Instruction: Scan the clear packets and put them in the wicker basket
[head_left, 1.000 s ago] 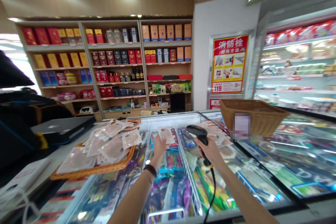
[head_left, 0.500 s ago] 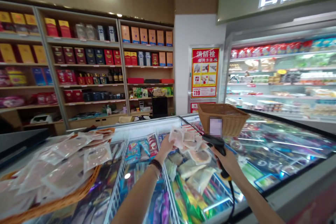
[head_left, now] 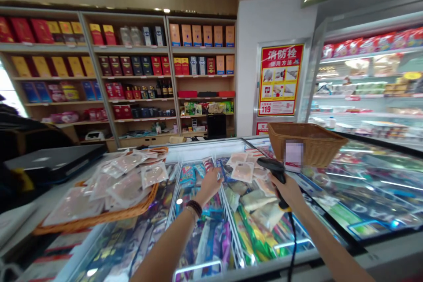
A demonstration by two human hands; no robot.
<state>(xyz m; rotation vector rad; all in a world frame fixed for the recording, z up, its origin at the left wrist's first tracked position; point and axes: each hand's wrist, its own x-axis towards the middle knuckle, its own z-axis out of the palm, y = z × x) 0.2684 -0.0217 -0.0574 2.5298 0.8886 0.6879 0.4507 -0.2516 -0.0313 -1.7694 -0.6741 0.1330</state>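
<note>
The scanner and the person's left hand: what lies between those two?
In the head view, pale flat packets lie between the scanner and the left hand, with a white wire divider nearer the hand.

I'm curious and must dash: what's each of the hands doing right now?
Left hand: loosely open, nothing visible in it.
Right hand: closed, holding a black scanner.

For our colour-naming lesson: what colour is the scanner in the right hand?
The scanner is mostly black, with some yellow low down, clearest in the head view.
</note>
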